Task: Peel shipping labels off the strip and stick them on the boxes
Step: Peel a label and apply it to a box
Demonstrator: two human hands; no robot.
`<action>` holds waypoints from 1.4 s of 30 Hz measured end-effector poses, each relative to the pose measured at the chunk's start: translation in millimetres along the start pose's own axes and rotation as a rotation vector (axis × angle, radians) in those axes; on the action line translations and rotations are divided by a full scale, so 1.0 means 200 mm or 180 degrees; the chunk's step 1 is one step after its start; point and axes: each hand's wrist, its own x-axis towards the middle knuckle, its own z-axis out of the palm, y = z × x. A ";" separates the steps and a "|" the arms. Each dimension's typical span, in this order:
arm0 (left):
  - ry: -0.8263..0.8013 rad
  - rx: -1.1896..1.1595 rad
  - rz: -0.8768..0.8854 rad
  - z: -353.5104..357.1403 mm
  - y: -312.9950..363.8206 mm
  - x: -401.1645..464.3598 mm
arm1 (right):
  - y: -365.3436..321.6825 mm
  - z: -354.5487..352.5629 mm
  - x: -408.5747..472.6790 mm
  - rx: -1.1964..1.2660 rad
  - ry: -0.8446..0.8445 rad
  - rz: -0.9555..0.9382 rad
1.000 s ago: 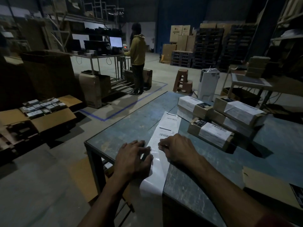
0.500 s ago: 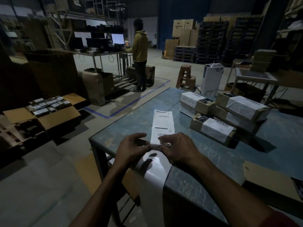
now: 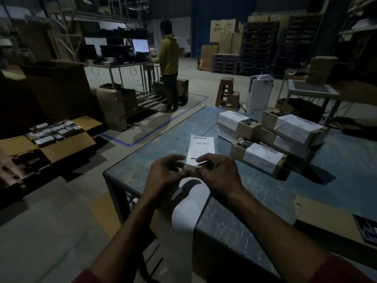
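At frame centre, left hand [image 3: 163, 174] and right hand [image 3: 217, 172] pinch the label strip [image 3: 201, 149]; a hasty peel could tear or crease it.

The long white paper label strip [image 3: 201, 148] looks smooth and faintly glossy where light hits it. The blue-grey table top [image 3: 255, 193] is matt, scuffed and scratched, with a dark metal frame. The brown cardboard boxes [image 3: 257, 155] are matt and carry white paper labels. A flat brown cardboard sheet [image 3: 326, 219] looks dull.
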 end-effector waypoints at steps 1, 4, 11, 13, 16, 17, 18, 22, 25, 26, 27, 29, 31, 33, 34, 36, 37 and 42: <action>-0.0021 -0.0010 0.0059 0.00 0.00 0.02 | 0.00 0.00 0.00 0.0072 0.0017 0.0031; -0.0039 0.0005 0.0235 0.02 0.00 0.07 | 0.02 0.00 0.02 0.0261 0.0118 0.0113; -0.0010 -0.0363 0.0293 0.05 -0.02 0.11 | 0.03 -0.03 0.03 0.0528 0.0055 0.0120; 0.0080 -0.0493 0.0215 0.06 -0.04 0.12 | 0.04 -0.02 0.03 0.0500 0.0180 0.0031; -0.0056 -0.0523 0.0252 0.07 -0.02 0.12 | 0.04 -0.01 0.04 0.0280 0.0336 -0.0086; -0.0114 -0.0505 0.0303 0.07 -0.02 0.13 | 0.04 -0.02 0.05 0.0205 0.0344 -0.0126; -0.0154 -0.0512 0.0350 0.07 -0.02 0.13 | 0.04 -0.04 0.05 0.0188 0.0305 -0.0155; -0.0099 -0.0656 0.0326 0.07 -0.04 0.15 | 0.03 -0.12 0.05 0.0656 -0.0309 -0.0121; -0.0080 -0.0695 0.0217 0.07 -0.07 0.17 | 0.05 -0.15 0.08 0.0511 -0.0457 -0.0183; -0.0086 -0.0712 0.0159 0.07 -0.07 0.17 | 0.06 -0.16 0.08 0.0435 -0.0478 -0.0148; -0.0092 -0.0700 0.0119 0.07 -0.07 0.18 | 0.06 -0.16 0.08 0.0390 -0.0491 -0.0076; -0.0128 -0.0634 0.0111 0.08 -0.08 0.18 | 0.08 -0.16 0.09 0.0420 -0.0448 0.0057; -0.0127 -0.0660 0.0046 0.08 -0.08 0.18 | 0.08 -0.16 0.10 0.0551 -0.0361 0.0180; -0.0159 -0.0723 -0.0084 0.08 -0.08 0.17 | 0.09 -0.16 0.11 0.0775 -0.0190 0.0381; -0.0182 -0.0727 -0.0108 0.08 -0.08 0.16 | 0.09 -0.16 0.12 0.0871 -0.0067 0.0474; -0.0230 -0.0667 -0.0134 0.07 -0.08 0.14 | 0.11 -0.17 0.14 0.1010 0.0313 0.0595; -0.0279 -0.0578 -0.0168 0.06 -0.08 0.14 | 0.12 -0.17 0.16 0.1086 0.0540 0.0665; -0.0456 0.0314 -0.0091 0.01 -0.03 0.18 | 0.11 -0.26 0.31 0.1301 0.1366 0.1002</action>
